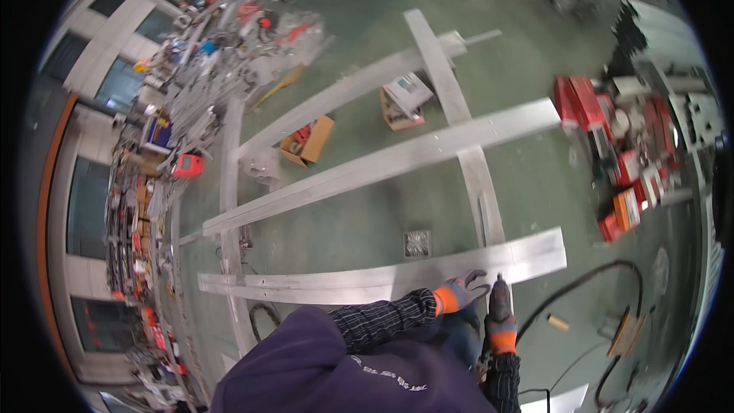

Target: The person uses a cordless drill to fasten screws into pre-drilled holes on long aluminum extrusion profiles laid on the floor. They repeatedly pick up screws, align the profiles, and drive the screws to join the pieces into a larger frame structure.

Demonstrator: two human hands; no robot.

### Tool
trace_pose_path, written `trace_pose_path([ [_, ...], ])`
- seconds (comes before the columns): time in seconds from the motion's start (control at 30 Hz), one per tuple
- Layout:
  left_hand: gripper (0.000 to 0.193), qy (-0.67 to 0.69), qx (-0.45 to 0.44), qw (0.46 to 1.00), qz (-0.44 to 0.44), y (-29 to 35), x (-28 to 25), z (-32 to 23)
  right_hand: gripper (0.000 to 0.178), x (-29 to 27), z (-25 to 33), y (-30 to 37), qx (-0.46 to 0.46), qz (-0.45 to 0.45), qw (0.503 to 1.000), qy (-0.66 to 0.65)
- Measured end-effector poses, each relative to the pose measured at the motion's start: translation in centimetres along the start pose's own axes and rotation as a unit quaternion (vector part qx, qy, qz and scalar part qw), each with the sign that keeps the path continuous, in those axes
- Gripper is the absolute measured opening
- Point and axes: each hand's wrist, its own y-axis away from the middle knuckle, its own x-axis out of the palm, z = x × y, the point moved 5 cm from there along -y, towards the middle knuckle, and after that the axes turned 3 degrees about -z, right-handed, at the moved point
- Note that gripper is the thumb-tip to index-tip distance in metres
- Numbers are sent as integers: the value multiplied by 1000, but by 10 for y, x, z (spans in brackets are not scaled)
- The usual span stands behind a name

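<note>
I look down on a frame of long grey metal beams laid crosswise on a green floor. My left hand [464, 288], in a grey glove with an orange cuff, rests flat on the nearest beam [367, 281], fingers spread toward the right. My right hand [500, 313], gloved the same way, is shut on a dark tool whose tip points up at the joint where that beam meets the upright beam [480, 183]. The tool itself is mostly hidden by the glove.
A second long beam [397, 160] and a third [344, 92] cross the frame farther off. Two open cardboard boxes [308, 140] lie between them. Red machines [627, 153] stand on the right, cluttered racks [176, 107] on the left, black cables [596, 275] by my right side.
</note>
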Motion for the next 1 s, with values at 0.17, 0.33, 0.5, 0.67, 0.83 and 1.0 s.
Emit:
trace_pose_path([
  [0.17, 63, 111, 24, 987, 110, -17, 50, -40, 59, 1, -2, -13, 11, 95, 992, 83],
  [0.33, 70, 60, 88, 988, 108, -26, 66, -34, 71, -6, 3, -13, 61, 187, 968, 154],
  [0.5, 70, 10, 144, 986, 79, -29, 74, -39, 66, -4, -5, -22, 102, 191, 970, 111],
  [0.67, 71, 14, 123, 989, 84, -43, 93, -26, 68, 9, -21, -24, 95, 183, 972, 112],
  [0.83, 70, 10, 100, 992, 82, -49, 105, -21, 61, 6, -30, -35, 95, 174, 973, 118],
  [1.0, 67, 17, 101, 990, 94, -51, 112, -19, 60, -3, -29, -36, 95, 179, 973, 114],
])
